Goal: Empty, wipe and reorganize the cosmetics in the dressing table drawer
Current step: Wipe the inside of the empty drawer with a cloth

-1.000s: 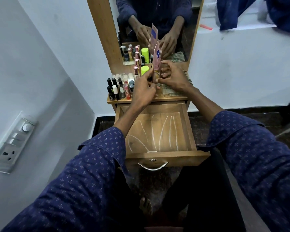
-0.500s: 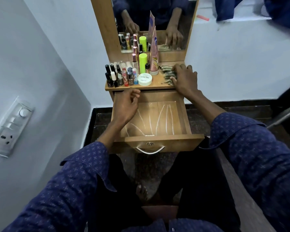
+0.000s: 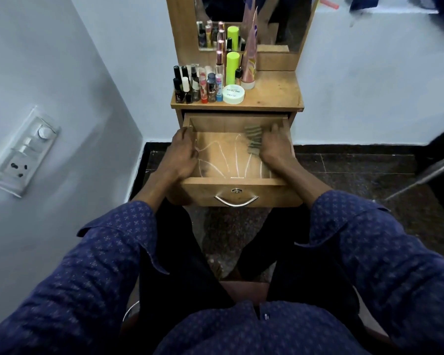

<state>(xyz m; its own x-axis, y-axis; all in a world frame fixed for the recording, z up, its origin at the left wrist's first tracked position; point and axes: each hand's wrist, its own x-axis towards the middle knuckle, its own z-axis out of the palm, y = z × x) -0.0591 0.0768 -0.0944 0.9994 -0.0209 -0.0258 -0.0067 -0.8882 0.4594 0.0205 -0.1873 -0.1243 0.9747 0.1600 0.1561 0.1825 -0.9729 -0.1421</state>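
The drawer (image 3: 241, 193) of the dressing table stands pulled out toward the seated person, its wooden floor bare except for pale chalky streaks that fan across it. The left hand (image 3: 183, 155) lies over the drawer's left wall, fingers curled down along the rim near the back corner, gripping the edge. The right hand (image 3: 273, 147) is inside the drawer at its right side, fingers pressed flat on a folded greenish-grey cloth (image 3: 253, 139) that sits on the drawer floor toward the back right corner; the picture is blurred here, so whether the fingers pinch the cloth or only press on it cannot be told. On the tabletop (image 3: 274, 90) above, the cosmetics are grouped on the left half: a cluster of nail polish bottles (image 3: 190, 87) at the left front, a round white jar (image 3: 233, 94) just beside them, a bright green cylinder (image 3: 232, 67) standing upright behind the jar, and a tall pink tube (image 3: 249, 70) standing on its cap to the right of the cylinder. The mirror (image 3: 254, 21) behind repeats these things. A white switch panel (image 3: 23, 152) is fixed to the wall at the left.
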